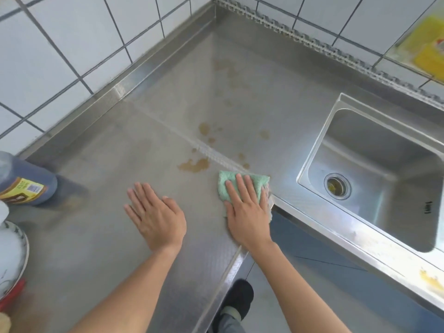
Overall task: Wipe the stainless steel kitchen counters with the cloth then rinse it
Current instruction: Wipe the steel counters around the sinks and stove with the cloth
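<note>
Right hand point(246, 212) flat on green cloth point(242, 187), fingers straight, close together, pressing it to the counter point(149, 150) at the near inner corner, just left of the sink point(374, 169). Left hand point(156, 221) flat on bare steel beside it, fingers straight, slightly spread, holding nothing. Brown stains point(194, 165) just beyond cloth; more farther back. Dark bottle point(24, 182) far left.

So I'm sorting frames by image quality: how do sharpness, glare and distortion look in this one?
Head view: the right hand on the green cloth and the left hand are fairly sharp; the dark bottle at the left edge is blurred; glare brightens the sink rim; wide-angle distortion splays the tile lines toward the frame edges.
</note>
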### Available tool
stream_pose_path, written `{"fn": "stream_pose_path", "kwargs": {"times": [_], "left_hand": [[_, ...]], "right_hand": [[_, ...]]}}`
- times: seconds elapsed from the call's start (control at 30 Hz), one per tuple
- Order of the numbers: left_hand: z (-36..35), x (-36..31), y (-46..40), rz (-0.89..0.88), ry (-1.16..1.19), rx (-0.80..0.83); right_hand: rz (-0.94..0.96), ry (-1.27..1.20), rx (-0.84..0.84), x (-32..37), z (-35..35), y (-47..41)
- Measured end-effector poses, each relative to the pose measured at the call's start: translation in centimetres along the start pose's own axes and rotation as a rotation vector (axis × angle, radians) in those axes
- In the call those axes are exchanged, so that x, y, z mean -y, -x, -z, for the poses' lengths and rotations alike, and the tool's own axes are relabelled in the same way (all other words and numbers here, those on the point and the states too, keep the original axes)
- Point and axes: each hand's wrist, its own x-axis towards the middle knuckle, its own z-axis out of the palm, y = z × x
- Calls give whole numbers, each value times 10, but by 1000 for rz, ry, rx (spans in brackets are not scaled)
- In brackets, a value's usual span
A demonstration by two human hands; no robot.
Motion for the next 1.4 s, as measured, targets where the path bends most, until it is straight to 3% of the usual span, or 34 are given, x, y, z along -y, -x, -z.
{"fn": "stream_pose_path", "kwargs": {"times": [0.13, 0.3, 0.47, 0.6, 0.67, 0.77, 0.9, 0.97, 1.07, 1.2, 1.4], "left_hand": [[-6, 1, -1, 3, -8, -42], [-5, 2, -1, -2, -21, -38], [-4, 2, -1, 6, -22, -50], [-4, 1, -1, 16, -33, -47], [-4, 0, 0, 20, -29, -50], [-3, -1, 0, 23, -28, -50], [-1, -3, 0, 30, -14, -49], [0, -2, 0, 29, -16, -49], [0, -3, 0, 34, -20, -57], [-1, -3, 0, 29, -26, -71], [-1, -3, 1, 27, -28, -76]], "right_hand": [[155, -33, 14, 43, -18, -5], [426, 67, 138, -37, 4, 34], [150, 62, 67, -117, 42, -14], [-92, 41, 1, -87, 38, -72], [-37, 55, -4, -52, 24, -73], [227, 69, 37, -27, 9, -35], [476, 80, 151, -77, 20, -5], [421, 84, 129, -113, 33, -16], [178, 68, 74, -144, 50, -56], [-66, 36, -12, -95, 37, -97], [292, -9, 17, 3, -3, -37]]}}
